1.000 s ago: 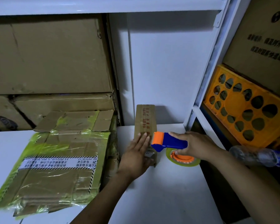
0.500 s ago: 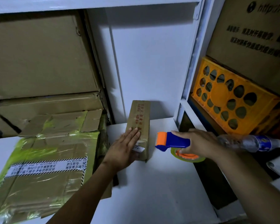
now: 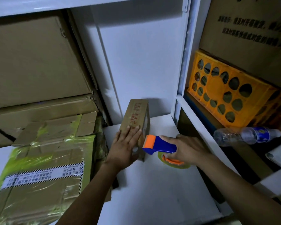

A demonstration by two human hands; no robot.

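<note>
You are looking down at a white worktop (image 3: 152,192) set inside a white shelving unit, in dim light. A small cardboard box (image 3: 135,116), long and narrow with red print along its top, lies near the back wall, about the middle of the view. Your left hand (image 3: 126,143) rests flat on its near end, fingers straight and close together, pressing it down. Your right hand (image 3: 187,147) is wrapped round the handle of a blue and orange tape dispenser (image 3: 161,144). The dispenser's orange nose sits just beside the box's near right corner; I cannot tell whether it touches. The roll of tape (image 3: 175,164) hangs beneath that hand, close to the worktop. The box looks light and fairly stiff, and it is likely to slide on the smooth surface, so a flat palm on top is a sound way to steady it. To lift it, the two long sides would be the place to take hold. It is closed, and nothing of its contents shows. To the left lies a large carton (image 3: 44,168), bound in glossy yellow-green tape with a striped label strip, also closed. Behind it stand stacked cartons (image 3: 34,62), all shut. To the right, an orange crate (image 3: 217,85) with round holes leans in the next bay; its inside is too dark to read. A clear plastic bottle (image 3: 245,135) with a blue label lies on its side in front of the crate; I cannot tell whether it holds liquid.
</note>
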